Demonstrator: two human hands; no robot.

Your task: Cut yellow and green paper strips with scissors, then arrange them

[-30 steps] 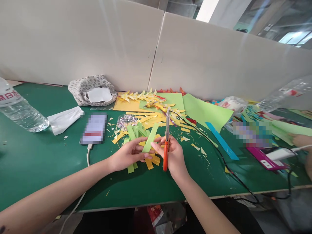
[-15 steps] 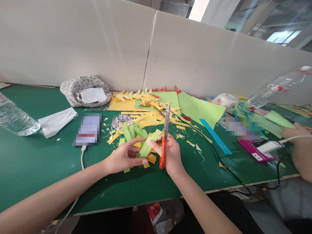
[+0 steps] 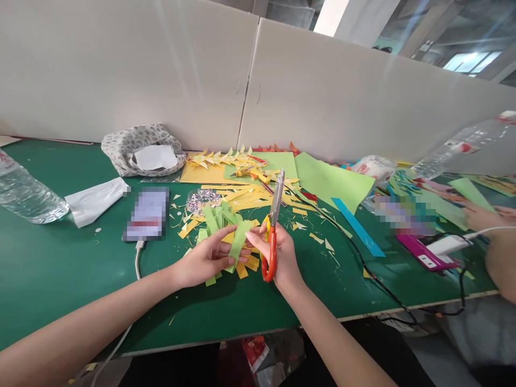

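My left hand [image 3: 209, 257] is closed on a light green paper strip [image 3: 239, 242], held between thumb and fingers. My right hand [image 3: 280, 250] grips scissors [image 3: 271, 252] with orange handles; their blades point up and away from me. The right fingertips are close to the strip's right side, and whether they touch it I cannot tell. Under and behind the hands lies a pile of green paper strips [image 3: 217, 219] mixed with yellow pieces [image 3: 250, 263]. A yellow glue gun [image 3: 258, 174] rests on the papers behind.
To the left are a phone [image 3: 147, 212] on a cable, a water bottle [image 3: 30, 191] and a patterned cloth pouch [image 3: 141, 148]. On the right lie a blue paper strip [image 3: 357, 226], a magenta power strip [image 3: 425, 255] and black cable. Another person's arm [image 3: 500, 252] reaches in at the far right.
The green strip in my left hand has turned more upright and shifted slightly left, away from the scissors. The scissors have tilted a little, showing more of the handle loops.
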